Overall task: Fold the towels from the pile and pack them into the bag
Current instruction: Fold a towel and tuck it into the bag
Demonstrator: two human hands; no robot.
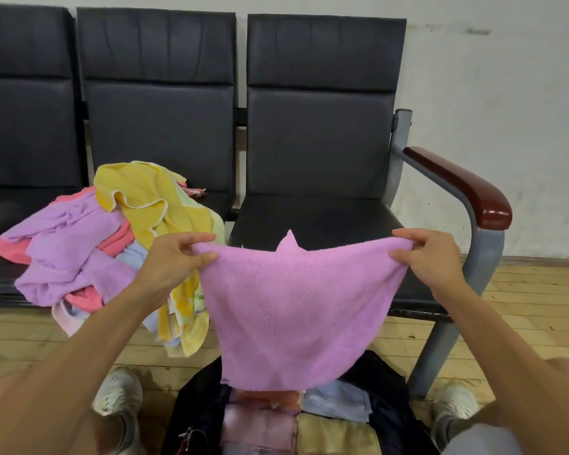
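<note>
I see the left hand (174, 257) pinching the upper left corner of a pink terry-cloth towel (296, 307) between thumb and fingers. The right hand (431, 257) pinches the upper right corner the same way. The towel hangs spread between both hands, in front of the black padded bench (312, 218) and above the open dark fabric bag (388, 412) on the wooden plank floor (539, 307). Folded towels (335, 402) lie inside the bag. The pile of loose lilac, pink and yellow towels (112, 244) rests on the bench, left of the held towel.
</note>
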